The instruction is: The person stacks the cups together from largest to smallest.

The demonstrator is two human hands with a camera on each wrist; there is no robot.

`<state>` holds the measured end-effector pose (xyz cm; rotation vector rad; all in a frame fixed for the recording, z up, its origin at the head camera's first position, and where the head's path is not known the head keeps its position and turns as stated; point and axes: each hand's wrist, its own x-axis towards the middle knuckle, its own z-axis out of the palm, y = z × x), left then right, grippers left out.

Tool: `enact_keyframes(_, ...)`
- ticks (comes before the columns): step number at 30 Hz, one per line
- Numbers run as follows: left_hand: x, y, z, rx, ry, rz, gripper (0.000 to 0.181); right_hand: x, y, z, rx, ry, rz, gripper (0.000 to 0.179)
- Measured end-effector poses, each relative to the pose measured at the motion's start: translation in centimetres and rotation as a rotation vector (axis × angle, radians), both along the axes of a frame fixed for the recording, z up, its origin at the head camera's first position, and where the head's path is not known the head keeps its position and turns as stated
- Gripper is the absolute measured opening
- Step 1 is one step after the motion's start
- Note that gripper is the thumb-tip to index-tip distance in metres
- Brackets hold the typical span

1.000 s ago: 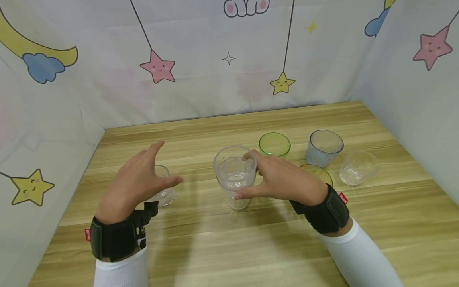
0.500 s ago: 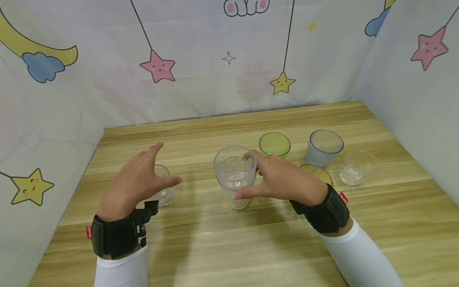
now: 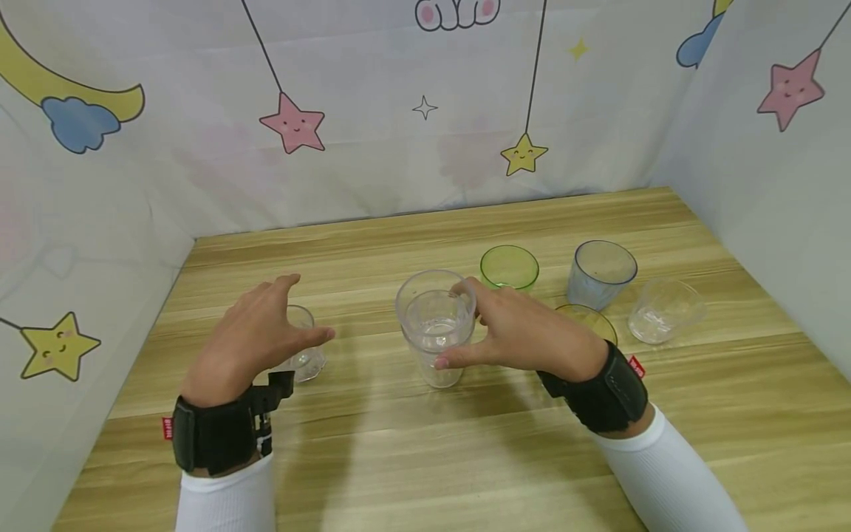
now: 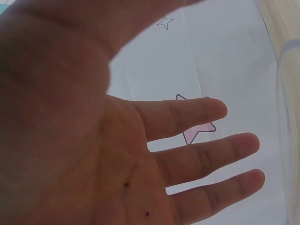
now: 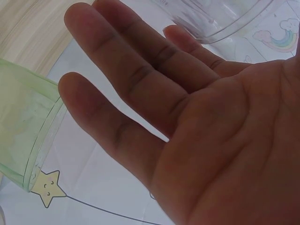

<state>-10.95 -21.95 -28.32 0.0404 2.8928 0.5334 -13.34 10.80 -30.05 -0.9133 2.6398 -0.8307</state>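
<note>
My right hand [image 3: 525,325] pinches a pair of nested clear plastic cups [image 3: 425,325] standing upright mid-table, its thumb across the near side and fingertips at the far side. In the right wrist view, the clear cup wall [image 5: 213,23] shows at the top, close to the fingers [image 5: 126,75]. To the left, my left hand [image 3: 249,340] is spread, thumb apart from the fingers, and holds nothing. Below and partly behind it stands a small clear glass [image 3: 306,362], half hidden. The left wrist view has the bare palm and straight fingers [image 4: 206,159].
Right of the nested cups stand a green cup [image 3: 509,267], a blue-grey cup [image 3: 598,284] and a yellow cup [image 3: 601,325] partly behind my right hand. A clear cup [image 3: 654,318] leans or tapers at far right. Printed cloth walls [image 3: 372,177] border the wooden table [image 3: 412,458].
My left hand's raised finger has come down slightly, and its wrist has shifted a little right and up. The right hand and the nested cups have stayed in place.
</note>
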Motion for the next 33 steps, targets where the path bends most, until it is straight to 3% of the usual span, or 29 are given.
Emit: enact_keyframes(33, -0.67, -0.4, -1.03, 0.0, -0.038, 0.003, 0.086, -0.01, 0.0, -0.01, 0.008, -0.004, -0.005, 0.09)
